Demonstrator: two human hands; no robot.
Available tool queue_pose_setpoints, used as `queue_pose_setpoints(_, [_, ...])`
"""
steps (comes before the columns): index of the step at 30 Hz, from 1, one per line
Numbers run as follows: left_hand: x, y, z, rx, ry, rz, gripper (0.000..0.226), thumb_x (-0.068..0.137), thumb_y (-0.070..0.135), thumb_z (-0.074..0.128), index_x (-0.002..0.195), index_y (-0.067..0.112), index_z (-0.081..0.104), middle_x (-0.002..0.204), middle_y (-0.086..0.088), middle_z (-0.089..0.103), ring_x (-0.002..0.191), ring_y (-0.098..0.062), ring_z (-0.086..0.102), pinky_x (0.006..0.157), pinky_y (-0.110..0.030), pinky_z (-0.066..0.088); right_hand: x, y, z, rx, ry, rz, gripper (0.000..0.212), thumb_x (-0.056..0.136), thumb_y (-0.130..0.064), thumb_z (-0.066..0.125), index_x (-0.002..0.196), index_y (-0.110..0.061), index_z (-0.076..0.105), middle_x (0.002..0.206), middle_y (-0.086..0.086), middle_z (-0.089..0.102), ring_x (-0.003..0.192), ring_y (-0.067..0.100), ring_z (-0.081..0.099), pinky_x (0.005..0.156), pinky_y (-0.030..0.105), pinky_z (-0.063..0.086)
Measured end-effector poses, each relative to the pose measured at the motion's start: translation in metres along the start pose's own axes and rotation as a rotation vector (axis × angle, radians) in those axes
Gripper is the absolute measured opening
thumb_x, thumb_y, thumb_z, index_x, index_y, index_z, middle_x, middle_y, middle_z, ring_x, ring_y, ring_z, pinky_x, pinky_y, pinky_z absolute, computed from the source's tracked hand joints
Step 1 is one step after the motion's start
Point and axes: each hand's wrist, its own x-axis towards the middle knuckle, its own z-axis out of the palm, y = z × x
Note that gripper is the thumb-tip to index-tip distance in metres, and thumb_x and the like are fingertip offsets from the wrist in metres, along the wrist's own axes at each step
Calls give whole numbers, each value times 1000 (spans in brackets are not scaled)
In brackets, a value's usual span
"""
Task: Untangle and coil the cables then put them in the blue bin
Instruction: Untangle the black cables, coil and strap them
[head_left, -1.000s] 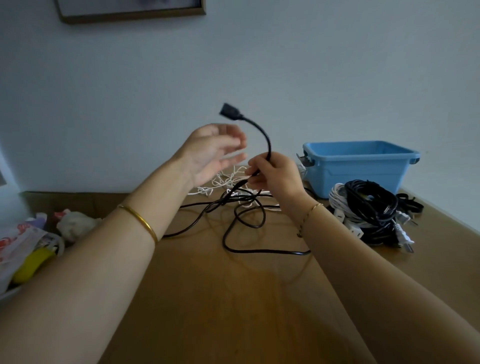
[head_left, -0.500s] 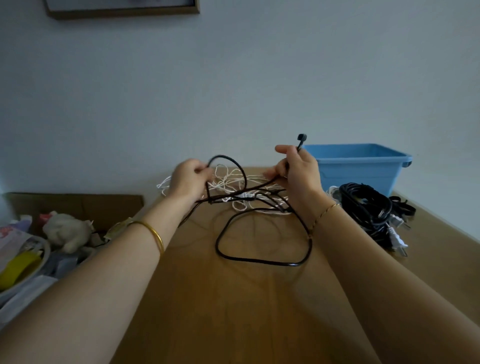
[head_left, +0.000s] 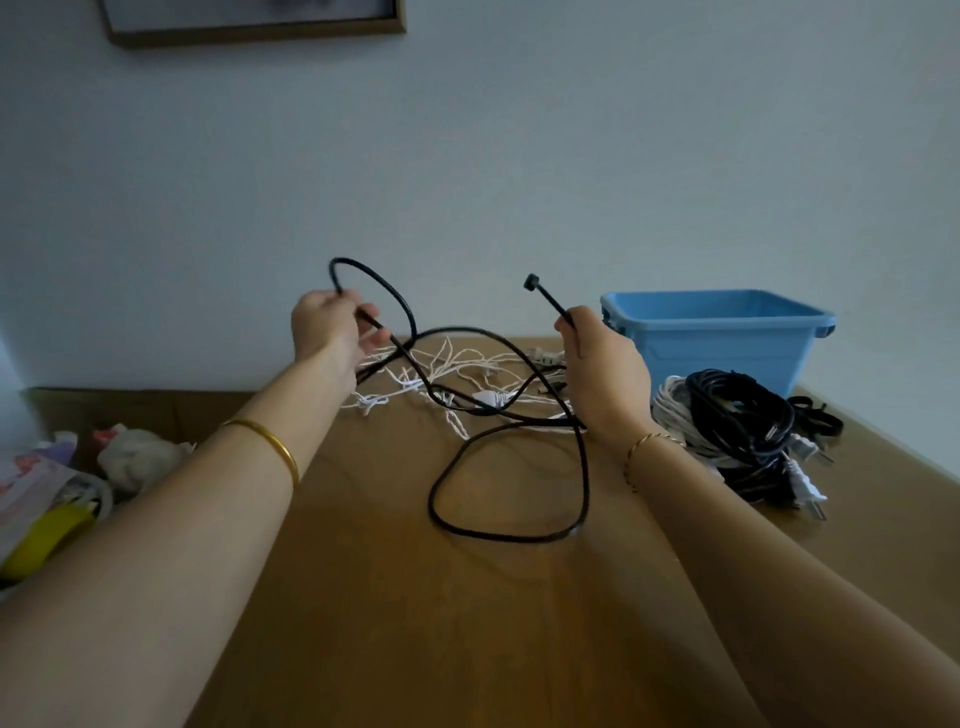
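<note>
Under black cable (head_left: 586, 467), indistinct white tangle (head_left: 488, 399).

One left hand (head_left: 332, 332); one right hand (head_left: 605, 369); one loose black cable (head_left: 586, 467); one blue bin (head_left: 727, 338); one white tangle (head_left: 460, 364).

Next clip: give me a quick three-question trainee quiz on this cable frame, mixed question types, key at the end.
1. True or false: the left hand and the right hand both grip the black cable.
2. Where does the coiled bundle lie? A) on the table beside the bin; B) inside the bin; C) in the left hand.
3. Fill in: the cable's connector sticks up from the ___ hand.
Key: 1 true; 2 A; 3 right.
</note>
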Motion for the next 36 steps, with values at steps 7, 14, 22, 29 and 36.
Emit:
queue_pose_setpoints(7, [-22,-22,-18,631,-920,-461,18,90,-1,56,105,-3,66,87,-12,71,72,-19,66,59,-26,57,-3,-13,2,-62,-70,-47,28,101,-30,34,104,-12,55,90,10,64,80,33,58,62,35,42])
queue_pose_setpoints(14, [-1,-59,-15,981,-494,-122,19,94,12,57,108,0,60,87,-9,57,71,-17,52,61,-28,47,-6,-12,24,-136,-184,-32,28,101,-29,34,107,-12,55,100,10,63,90,32,57,62,32,34])
queue_pose_setpoints(22, [9,-102,12,1013,-585,-18,20,88,27,68,105,17,67,113,-3,63,105,-21,57,84,-28,41,2,-4,36,-19,-175,98,28,100,-30,35,95,-10,53,89,7,61,82,29,57,63,34,40])
queue_pose_setpoints(29, [25,-122,37,889,-588,55,19,83,4,69,90,21,68,100,-3,67,99,-22,61,92,-36,48,7,6,48,117,-154,237,30,99,-31,36,89,-9,53,83,6,60,79,28,56,64,36,40])
queue_pose_setpoints(36, [33,-123,43,902,-501,195,25,85,-1,59,73,18,49,78,-7,58,69,-20,58,57,-26,44,18,12,48,248,-108,324,28,98,-28,37,92,-8,56,88,8,61,83,30,56,68,39,42])
